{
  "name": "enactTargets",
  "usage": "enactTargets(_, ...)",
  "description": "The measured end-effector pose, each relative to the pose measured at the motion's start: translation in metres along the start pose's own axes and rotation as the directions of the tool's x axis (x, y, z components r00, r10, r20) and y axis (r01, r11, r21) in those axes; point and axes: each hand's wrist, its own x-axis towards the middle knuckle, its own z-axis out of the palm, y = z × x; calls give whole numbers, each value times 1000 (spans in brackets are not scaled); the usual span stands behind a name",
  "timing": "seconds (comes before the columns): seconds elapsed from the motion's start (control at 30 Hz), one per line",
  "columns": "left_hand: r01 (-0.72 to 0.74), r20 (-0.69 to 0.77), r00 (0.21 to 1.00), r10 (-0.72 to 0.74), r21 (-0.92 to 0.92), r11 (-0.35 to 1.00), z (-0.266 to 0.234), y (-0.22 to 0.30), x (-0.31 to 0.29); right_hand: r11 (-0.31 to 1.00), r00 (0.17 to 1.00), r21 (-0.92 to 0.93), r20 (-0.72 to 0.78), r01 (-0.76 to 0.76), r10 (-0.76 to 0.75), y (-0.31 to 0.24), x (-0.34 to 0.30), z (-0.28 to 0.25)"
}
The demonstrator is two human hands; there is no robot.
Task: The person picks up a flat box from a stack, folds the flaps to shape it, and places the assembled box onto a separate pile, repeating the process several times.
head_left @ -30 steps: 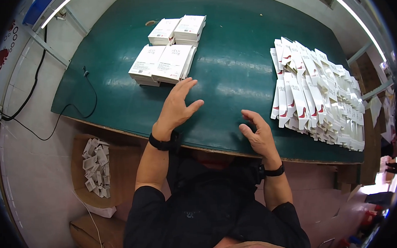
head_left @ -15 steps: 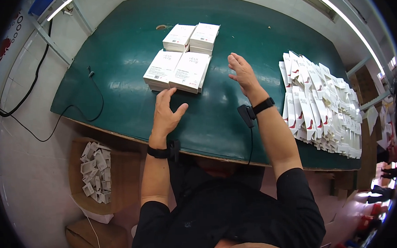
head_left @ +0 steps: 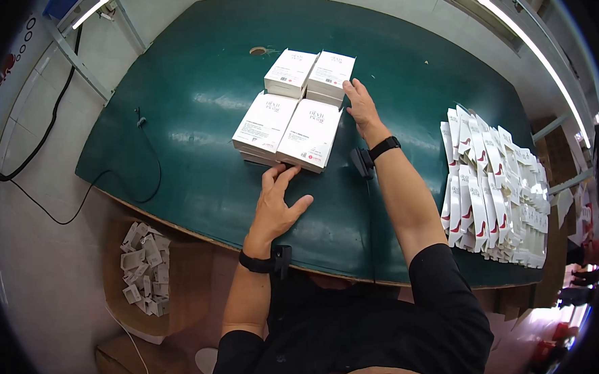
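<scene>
Four flat white boxes form the tops of several short stacks on the green table, grouped two by two. My left hand (head_left: 275, 203) has its fingertips at the front edge of the near stacks, by the near right white box (head_left: 309, 136); thumb and fingers are spread. Beside it lies the near left white box (head_left: 266, 123). My right hand (head_left: 363, 110) is open along the right side of the group, its fingertips at the far right white box (head_left: 332, 70). The far left white box (head_left: 292, 69) sits behind. Each wrist wears a black band with a small black device.
Many flat white cartons with red shoe prints (head_left: 489, 184) lie overlapped on the right of the green table (head_left: 194, 125). A cardboard box (head_left: 189, 281) holding small white pieces stands on the floor at left. A black cable (head_left: 158, 169) crosses the left table edge.
My right hand has come in to the side of the stacks. My left hand stays at their front edge. The view has shifted, so the table and stacks appear lower.
</scene>
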Motion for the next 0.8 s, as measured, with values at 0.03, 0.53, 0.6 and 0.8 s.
enactTargets(0.03,-11,15,1000,10,6,1000,2,-1,0,1000,1000,2,-27,13,-13,3,6,2)
enactTargets(0.53,1,56,998,-2,7,1000,9,-7,8,996,993,31,74,89,-91,17,29,26)
enactTargets(0.6,8,42,999,-9,5,1000,8,-7,10,996,993,34,77,82,-85,16,28,30)
enactTargets(0.8,18,28,999,-19,17,1000,7,-7,12,984,994,146,-35,104,-100,23,32,42)
